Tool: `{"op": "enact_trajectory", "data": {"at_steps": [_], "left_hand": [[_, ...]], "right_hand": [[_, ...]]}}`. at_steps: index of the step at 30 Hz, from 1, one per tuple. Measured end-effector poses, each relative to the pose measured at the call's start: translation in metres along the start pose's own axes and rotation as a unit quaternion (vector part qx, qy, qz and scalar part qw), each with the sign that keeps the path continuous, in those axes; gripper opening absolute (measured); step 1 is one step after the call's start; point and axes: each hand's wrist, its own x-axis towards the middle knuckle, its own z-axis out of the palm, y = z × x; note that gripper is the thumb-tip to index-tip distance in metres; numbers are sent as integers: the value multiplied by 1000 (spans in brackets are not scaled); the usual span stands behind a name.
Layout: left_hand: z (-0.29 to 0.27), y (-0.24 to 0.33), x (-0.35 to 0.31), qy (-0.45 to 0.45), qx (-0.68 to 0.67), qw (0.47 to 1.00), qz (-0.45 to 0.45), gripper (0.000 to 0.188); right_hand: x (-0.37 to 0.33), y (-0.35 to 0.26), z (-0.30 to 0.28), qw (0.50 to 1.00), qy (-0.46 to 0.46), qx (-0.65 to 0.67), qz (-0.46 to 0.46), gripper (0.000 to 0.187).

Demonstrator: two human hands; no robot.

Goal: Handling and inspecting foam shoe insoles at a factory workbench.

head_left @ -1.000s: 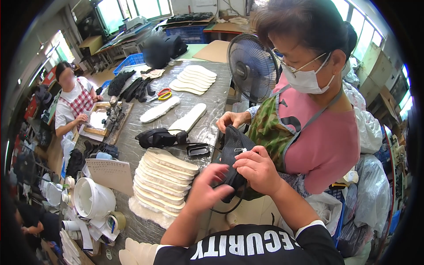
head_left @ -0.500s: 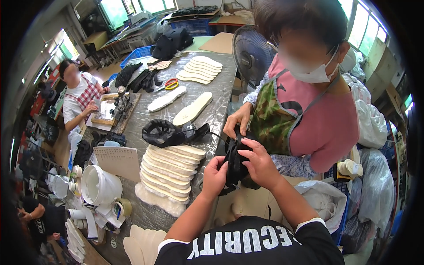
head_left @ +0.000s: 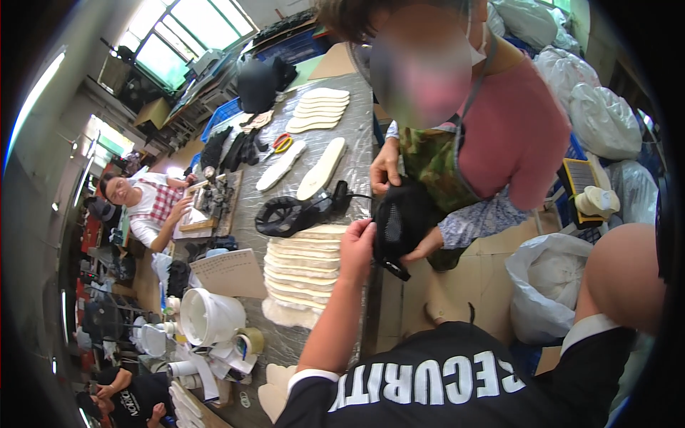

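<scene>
A black mesh cap (head_left: 404,217) is held up past the table's right edge. My left hand (head_left: 357,246) pinches its left edge between thumb and fingers. A co-worker's two hands hold it too: one hand (head_left: 385,165) at its top, the other hand (head_left: 426,245) below on its right side. My right arm (head_left: 614,274) is bent and raised at the right edge of the picture, and its hand is out of sight. On the table beside my left hand lies another black cap-like piece (head_left: 282,216) with a mesh side and a dark strap.
The plastic-covered table (head_left: 246,171) carries a stack of fleecy insoles (head_left: 300,274), more cream insoles (head_left: 319,108), scissors (head_left: 282,143) and a white bucket (head_left: 211,317). The co-worker in a camouflage apron (head_left: 435,160) stands close ahead. A white sack (head_left: 546,285) stands at right.
My right hand has let go of the black cap and left the picture as the arm rose. The co-worker's second hand now holds the cap from below. The view has tilted.
</scene>
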Motion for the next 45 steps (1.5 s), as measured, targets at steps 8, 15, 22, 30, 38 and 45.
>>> {"op": "enact_trajectory", "data": {"at_steps": [8,15,22,30,38,45], "left_hand": [[-27,5,-27,67,147,985,67,16],[-38,-2,-77,83,208,971,85,14],[-44,-2,-117,54,264,953,135,10],[-42,-16,-142,-11,275,953,128,9],[-54,-13,-170,-1,306,943,129,11],[-57,-28,-201,86,203,975,3,10]], "right_hand": [[1,-31,1,1000,-26,-8,-4,28],[5,-52,10,999,-33,-5,-4,28],[9,-74,22,1000,-20,7,-3,28],[2,-99,33,999,9,47,6,29],[-22,-89,71,898,152,412,36,30],[-46,-91,47,887,130,441,-37,31]]}}
